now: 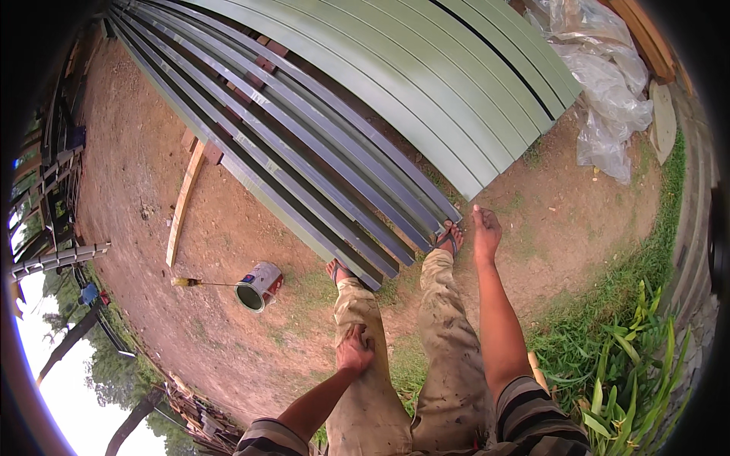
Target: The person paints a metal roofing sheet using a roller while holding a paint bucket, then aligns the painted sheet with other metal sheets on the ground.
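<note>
My left hand (355, 351) rests against the leg of my paint-spotted tan trousers (357, 304), its fingers loosely bent and no tool in it. My right hand (486, 232) hangs just short of the near corner of the pale green metal panels (426, 99). A gap shows between its thumb and half-curled fingers, and I make out nothing held. To the left of the panels, several long dark grey metal channels (304, 163) lie side by side. Their near ends reach my sandalled feet (450, 237).
An open paint can (262, 283) lies tipped on the dirt beside a brush (190, 282). Left of the channels is a wooden plank (185, 205). Crumpled clear plastic sheeting (608, 83) lies at the far right. Leafy plants (627, 372) grow near right; a ladder (61, 260) is at left.
</note>
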{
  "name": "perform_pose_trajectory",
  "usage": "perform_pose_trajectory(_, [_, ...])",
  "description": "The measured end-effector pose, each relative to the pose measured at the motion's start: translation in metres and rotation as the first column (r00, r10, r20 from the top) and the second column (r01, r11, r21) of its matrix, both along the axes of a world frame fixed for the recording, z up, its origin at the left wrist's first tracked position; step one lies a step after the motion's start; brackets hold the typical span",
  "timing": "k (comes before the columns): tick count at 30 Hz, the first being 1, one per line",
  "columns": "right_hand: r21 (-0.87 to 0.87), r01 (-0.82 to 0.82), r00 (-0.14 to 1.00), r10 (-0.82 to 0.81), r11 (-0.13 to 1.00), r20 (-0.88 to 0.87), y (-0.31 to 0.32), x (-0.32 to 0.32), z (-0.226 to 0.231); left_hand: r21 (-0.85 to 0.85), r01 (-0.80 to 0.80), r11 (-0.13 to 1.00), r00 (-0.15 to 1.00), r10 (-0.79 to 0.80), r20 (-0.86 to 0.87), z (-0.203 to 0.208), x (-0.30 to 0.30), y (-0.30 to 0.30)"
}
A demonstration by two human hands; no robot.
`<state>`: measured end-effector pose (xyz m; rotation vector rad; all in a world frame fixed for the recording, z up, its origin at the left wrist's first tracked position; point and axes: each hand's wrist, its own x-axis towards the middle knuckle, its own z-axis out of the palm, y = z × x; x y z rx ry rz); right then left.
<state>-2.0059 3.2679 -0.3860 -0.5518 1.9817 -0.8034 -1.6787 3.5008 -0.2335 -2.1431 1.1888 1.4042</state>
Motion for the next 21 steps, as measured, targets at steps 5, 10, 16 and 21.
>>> perform_pose_trajectory(5, [0.194, 0.315, 0.858, -0.366, 0.929, 0.360, -0.036, -0.002, -0.004, -0.006, -0.011, 1.000, 1.000, 0.011, 0.005, -0.004, -0.001, 0.008])
perform_pose_trajectory(10, [0.313, 0.215, 0.904, -0.310, 0.925, 0.296, -0.055, -0.006, -0.023, -0.025, -0.003, 1.000, 1.000, 0.003, 0.008, -0.008, -0.003, 0.011])
perform_pose_trajectory(16, [0.289, 0.187, 0.950, -0.247, 0.939, 0.190, -0.049, -0.011, -0.056, -0.076, 0.027, 0.997, 1.000, -0.027, -0.004, -0.008, -0.002, 0.007])
perform_pose_trajectory(21, [0.387, 0.184, 0.884, -0.324, 0.903, 0.337, -0.055, -0.003, -0.029, -0.082, -0.006, 0.997, 1.000, 0.007, 0.009, -0.004, -0.002, 0.010])
